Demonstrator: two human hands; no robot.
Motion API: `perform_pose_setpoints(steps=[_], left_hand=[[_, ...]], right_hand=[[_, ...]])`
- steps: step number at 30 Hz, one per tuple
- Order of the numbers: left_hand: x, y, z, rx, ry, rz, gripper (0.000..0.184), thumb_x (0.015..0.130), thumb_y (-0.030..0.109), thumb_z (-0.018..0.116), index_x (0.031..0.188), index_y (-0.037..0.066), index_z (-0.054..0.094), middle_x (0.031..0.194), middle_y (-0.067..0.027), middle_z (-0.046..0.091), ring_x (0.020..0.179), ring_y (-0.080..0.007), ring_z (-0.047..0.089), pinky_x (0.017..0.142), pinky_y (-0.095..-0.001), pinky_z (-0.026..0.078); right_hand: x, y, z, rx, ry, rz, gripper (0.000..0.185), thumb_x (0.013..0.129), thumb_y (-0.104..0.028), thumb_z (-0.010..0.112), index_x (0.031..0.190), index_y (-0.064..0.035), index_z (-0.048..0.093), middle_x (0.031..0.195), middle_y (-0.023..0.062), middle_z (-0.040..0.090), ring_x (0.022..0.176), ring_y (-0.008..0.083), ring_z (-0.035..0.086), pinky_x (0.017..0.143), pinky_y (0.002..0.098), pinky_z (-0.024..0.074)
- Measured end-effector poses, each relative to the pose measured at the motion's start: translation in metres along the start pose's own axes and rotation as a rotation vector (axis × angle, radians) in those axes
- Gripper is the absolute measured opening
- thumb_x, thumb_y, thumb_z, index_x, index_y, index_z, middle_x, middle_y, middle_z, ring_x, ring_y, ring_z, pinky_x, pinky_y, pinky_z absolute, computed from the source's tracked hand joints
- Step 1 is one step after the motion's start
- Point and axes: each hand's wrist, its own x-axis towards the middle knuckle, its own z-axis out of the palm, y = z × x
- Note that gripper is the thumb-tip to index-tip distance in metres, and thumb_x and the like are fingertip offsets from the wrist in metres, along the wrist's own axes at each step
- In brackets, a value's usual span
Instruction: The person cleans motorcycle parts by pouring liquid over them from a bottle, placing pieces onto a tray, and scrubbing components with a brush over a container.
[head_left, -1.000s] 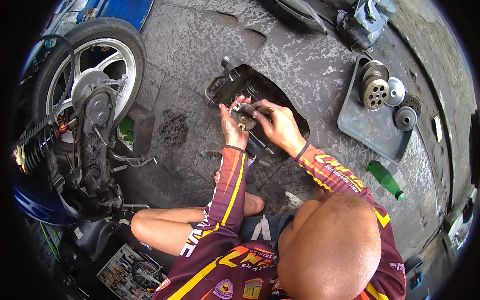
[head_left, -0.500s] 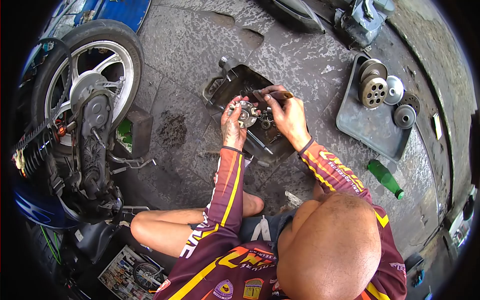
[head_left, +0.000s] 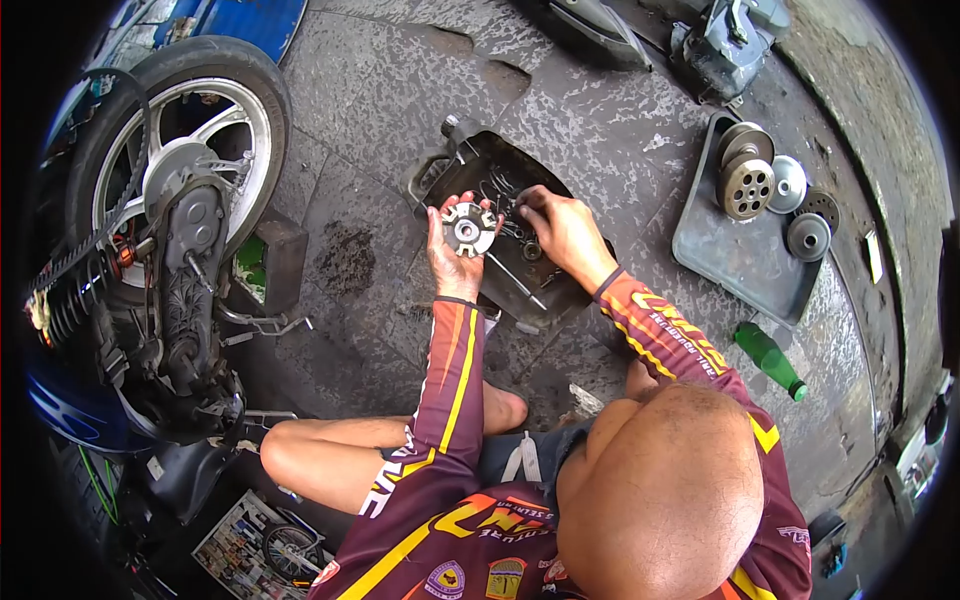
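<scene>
My left hand (head_left: 452, 262) is wrapped from below round a round metal plate (head_left: 468, 231) with a central hole and notched edges, its face turned up. Close by on the right, my right hand (head_left: 560, 232) is closed over the dark tray, its thumb and fingers pinched together; what they hold, if anything, is too small to make out. Under both hands lies the dark plastic tray (head_left: 575, 190). Small rings and metal parts (head_left: 531, 250) rest in it, along with a long metal rod (head_left: 515, 281).
At the left stand a spoked wheel (head_left: 262, 110) and an opened engine case (head_left: 196, 235). On the right a grey tray (head_left: 740, 262) bears several round metal parts, with a green bottle (head_left: 768, 360) below it. A grey casing (head_left: 722, 55) is at the top right.
The plate in my left hand has come fully into view, shifted slightly left. My right hand has drawn back from it, and the dark handled item seen in it half a second ago no longer shows.
</scene>
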Motion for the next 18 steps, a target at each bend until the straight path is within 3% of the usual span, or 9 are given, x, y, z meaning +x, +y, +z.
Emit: perform_pose_setpoints(steps=[1, 5, 6, 10, 12, 13, 18], left_hand=[[-0.001, 0.000, 0.003, 0.046, 0.050, 0.021, 0.052, 0.099, 0.057, 0.038, 0.108, 0.010, 0.059, 0.114, -0.0100, 0.064, 0.102, -0.0317, 0.064, 0.083, -0.0580, 0.054], [-0.006, -0.005, 0.014, 0.108, 0.073, 0.071, 0.058, 0.101, 0.057, 0.033, 0.110, 0.005, 0.058, 0.110, -0.0117, 0.064, 0.098, -0.0289, 0.065, 0.089, -0.0414, 0.052], [-0.004, -0.009, 0.014, 0.107, 0.065, 0.063, 0.058, 0.101, 0.057, 0.033, 0.110, 0.005, 0.058, 0.110, -0.0117, 0.064, 0.098, -0.0289, 0.065, 0.089, -0.0414, 0.052], [0.002, -0.015, 0.015, 0.249, 0.089, 0.140, 0.056, 0.103, 0.054, 0.029, 0.109, 0.006, 0.058, 0.104, -0.0088, 0.062, 0.093, -0.0227, 0.062, 0.084, -0.0386, 0.052], [-0.006, -0.016, 0.008, 0.441, 0.157, 0.204, 0.056, 0.103, 0.055, 0.028, 0.110, 0.008, 0.058, 0.105, -0.0074, 0.062, 0.094, -0.0188, 0.061, 0.085, -0.0362, 0.050], [-0.010, -0.018, 0.005, 0.445, 0.163, 0.197, 0.056, 0.103, 0.055, 0.028, 0.110, 0.008, 0.058, 0.105, -0.0074, 0.062, 0.094, -0.0188, 0.061, 0.085, -0.0362, 0.050], [-0.012, -0.021, 0.015, 0.610, 0.188, 0.230, 0.055, 0.103, 0.055, 0.029, 0.115, 0.009, 0.058, 0.107, -0.0052, 0.064, 0.098, -0.0155, 0.058, 0.089, -0.0298, 0.045]], right_hand=[[0.001, -0.013, -0.007, 0.103, 0.054, 0.023, 0.013, 0.090, -0.009, 0.060, 0.099, -0.0009, 0.063, 0.088, 0.0185, 0.069, 0.086, 0.0366, 0.068, 0.073, 0.0409, 0.0530], [-0.007, -0.035, -0.009, 0.350, 0.015, -0.079, 0.013, 0.090, -0.009, 0.061, 0.098, -0.0004, 0.066, 0.093, 0.0140, 0.070, 0.088, 0.0335, 0.069, 0.076, 0.0365, 0.0527], [-0.009, -0.032, -0.004, 0.355, -0.043, -0.110, 0.013, 0.089, -0.009, 0.061, 0.097, 0.0004, 0.066, 0.093, 0.0144, 0.070, 0.087, 0.0328, 0.069, 0.075, 0.0371, 0.0532], [-0.004, -0.031, 0.001, 0.208, -0.001, -0.064, 0.015, 0.088, -0.007, 0.062, 0.101, -0.0001, 0.063, 0.090, 0.0182, 0.068, 0.084, 0.0358, 0.068, 0.071, 0.0382, 0.0539], [-0.008, -0.040, 0.005, 0.253, 0.160, -0.155, 0.015, 0.087, -0.006, 0.062, 0.101, -0.0001, 0.062, 0.088, 0.0198, 0.068, 0.082, 0.0373, 0.067, 0.070, 0.0395, 0.0538], [-0.006, -0.039, 0.002, 0.188, 0.063, -0.090, 0.013, 0.088, -0.008, 0.063, 0.097, 0.0003, 0.062, 0.085, 0.0197, 0.068, 0.081, 0.0375, 0.067, 0.069, 0.0410, 0.0534], [0.001, -0.041, -0.013, -0.022, -0.005, 0.014, 0.013, 0.088, -0.012, 0.063, 0.094, -0.0004, 0.062, 0.083, 0.0190, 0.068, 0.080, 0.0384, 0.066, 0.068, 0.0423, 0.0526]])
